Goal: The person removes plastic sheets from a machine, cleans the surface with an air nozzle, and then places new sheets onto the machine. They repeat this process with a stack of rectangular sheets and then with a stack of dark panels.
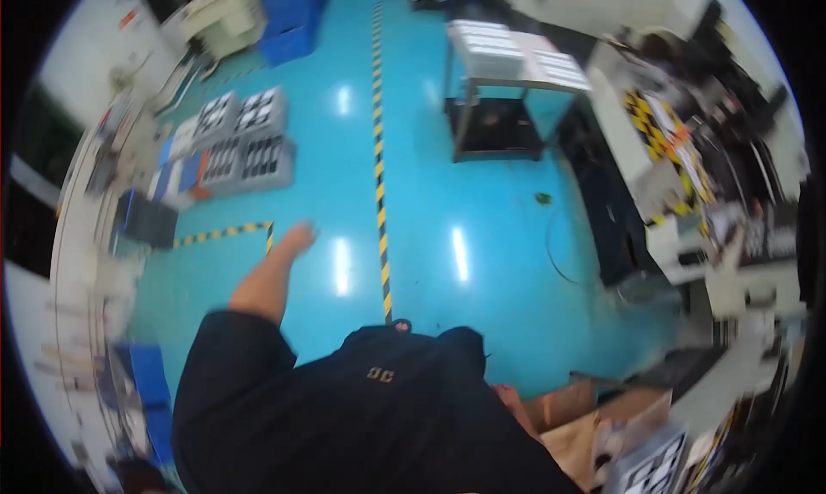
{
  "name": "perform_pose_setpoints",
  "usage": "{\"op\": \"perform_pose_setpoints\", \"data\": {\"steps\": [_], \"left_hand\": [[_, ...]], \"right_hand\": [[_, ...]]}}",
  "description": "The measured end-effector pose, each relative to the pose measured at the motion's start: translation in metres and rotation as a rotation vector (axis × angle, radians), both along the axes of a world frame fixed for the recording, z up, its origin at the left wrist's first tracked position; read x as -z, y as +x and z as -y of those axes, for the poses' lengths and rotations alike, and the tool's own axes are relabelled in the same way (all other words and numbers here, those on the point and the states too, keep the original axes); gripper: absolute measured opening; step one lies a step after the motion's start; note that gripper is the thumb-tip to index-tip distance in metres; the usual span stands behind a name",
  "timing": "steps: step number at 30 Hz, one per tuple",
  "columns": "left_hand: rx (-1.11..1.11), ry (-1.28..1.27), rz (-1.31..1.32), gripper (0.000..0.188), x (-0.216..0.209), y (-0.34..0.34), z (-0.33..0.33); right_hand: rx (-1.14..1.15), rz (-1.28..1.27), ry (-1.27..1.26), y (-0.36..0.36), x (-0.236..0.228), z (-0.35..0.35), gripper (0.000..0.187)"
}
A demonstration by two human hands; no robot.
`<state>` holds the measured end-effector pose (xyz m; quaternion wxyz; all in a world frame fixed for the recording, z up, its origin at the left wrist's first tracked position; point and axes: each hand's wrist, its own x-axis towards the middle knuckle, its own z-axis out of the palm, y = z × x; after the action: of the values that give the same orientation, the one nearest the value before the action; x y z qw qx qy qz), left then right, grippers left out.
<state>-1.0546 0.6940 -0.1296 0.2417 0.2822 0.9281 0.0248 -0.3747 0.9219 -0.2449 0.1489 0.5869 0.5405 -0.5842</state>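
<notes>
My left hand (298,237) hangs out ahead of me over the blue floor (413,227), smeared by motion. I see nothing held in it, though its fingers are too blurred to make out. Past it, to the far left, stand grey bins (274,165) in stacks with dark and white parts in them. On the right, a strip of skin of my right arm or hand (509,398) shows beside my dark shirt, close to a brown cardboard box (564,404). The fingers on that side are hidden or cannot be made out.
A yellow-and-black tape line (379,150) runs ahead along the floor. A metal cart (499,85) with light trays on top stands at far right. A cluttered workbench (658,167) lines the right side. Blue crates (288,29) stand far left; a dark bin (148,220) is nearer.
</notes>
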Motion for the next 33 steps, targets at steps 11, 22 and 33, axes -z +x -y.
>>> {"op": "perform_pose_setpoints", "data": {"steps": [11, 22, 33], "left_hand": [[0.475, 0.246, 0.407, 0.041, 0.025, 0.008, -0.416], [-0.472, -0.597, 1.021, 0.040, 0.144, -0.033, -0.395], [0.392, 0.354, 0.894, 0.048, 0.009, -0.200, -1.065]], "right_hand": [[-1.072, -0.191, 0.686, -0.036, 0.142, -0.481, 0.051], [0.176, 0.790, 1.414, -0.230, -0.245, -0.973, 0.076], [0.760, -0.325, 1.217, -0.254, -0.279, -1.060, 0.034]]}}
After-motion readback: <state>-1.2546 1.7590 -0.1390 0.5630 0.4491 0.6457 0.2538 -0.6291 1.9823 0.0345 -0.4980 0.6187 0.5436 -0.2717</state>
